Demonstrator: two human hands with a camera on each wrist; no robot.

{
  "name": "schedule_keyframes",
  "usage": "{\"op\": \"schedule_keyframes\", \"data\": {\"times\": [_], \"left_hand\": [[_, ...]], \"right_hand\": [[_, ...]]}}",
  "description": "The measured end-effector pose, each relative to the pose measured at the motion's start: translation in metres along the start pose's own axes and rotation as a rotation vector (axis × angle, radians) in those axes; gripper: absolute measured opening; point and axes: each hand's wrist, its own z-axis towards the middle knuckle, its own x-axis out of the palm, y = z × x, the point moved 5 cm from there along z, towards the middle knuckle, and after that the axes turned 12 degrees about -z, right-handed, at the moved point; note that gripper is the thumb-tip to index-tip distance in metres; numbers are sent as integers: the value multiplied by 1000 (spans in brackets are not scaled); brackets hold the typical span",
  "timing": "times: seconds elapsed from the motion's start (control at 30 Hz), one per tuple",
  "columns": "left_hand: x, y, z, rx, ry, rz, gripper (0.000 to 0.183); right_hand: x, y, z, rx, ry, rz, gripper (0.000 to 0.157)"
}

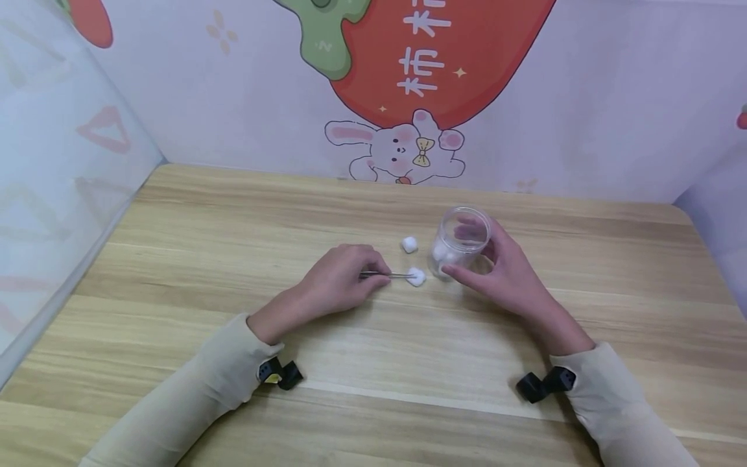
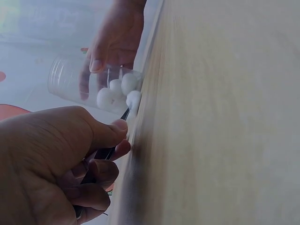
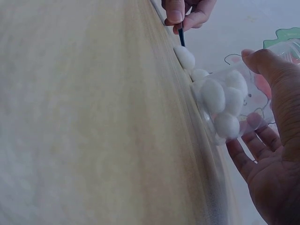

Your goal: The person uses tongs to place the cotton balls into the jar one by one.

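Observation:
My left hand (image 1: 338, 277) pinches thin metal tweezers (image 1: 400, 275), whose tips point right and meet a white cotton ball (image 1: 417, 279) on the table. Whether the tips grip it or only touch it, I cannot tell. Just behind lies a second cotton ball (image 1: 410, 244). To the right, my right hand (image 1: 522, 275) holds a clear, lidless jar (image 1: 446, 250) standing on the table, thumb on the near side and fingers around the far side. Several cotton balls (image 3: 213, 96) sit low inside the jar in the right wrist view.
The wooden table (image 1: 373, 402) carries all of this. A printed backdrop (image 1: 233, 117) with a red fruit and a rabbit rises behind its far edge, and pale panels (image 1: 70, 162) close off the sides. A black wrist camera (image 1: 280, 373) sits at each cuff.

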Motion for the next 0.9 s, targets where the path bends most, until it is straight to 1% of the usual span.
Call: {"op": "schedule_keyframes", "data": {"times": [0.2, 0.33, 0.53, 0.63, 0.73, 0.9], "left_hand": [[-3, 5, -2, -23, -16, -43, 7], [-6, 6, -4, -30, -32, -50, 7], [-10, 7, -6, -20, -74, -40, 5], [-7, 4, -5, 2, -68, -33, 6], [-6, 0, -4, 24, -61, -24, 8], [-10, -2, -6, 27, -87, -20, 7]], "right_hand": [[2, 1, 2, -5, 4, 7, 80], [4, 2, 4, -10, 6, 10, 80], [5, 4, 5, -10, 17, 9, 80], [1, 2, 2, 10, 2, -26, 80], [-2, 1, -2, 17, -15, -30, 80], [-1, 1, -2, -12, -16, -10, 79]]}}
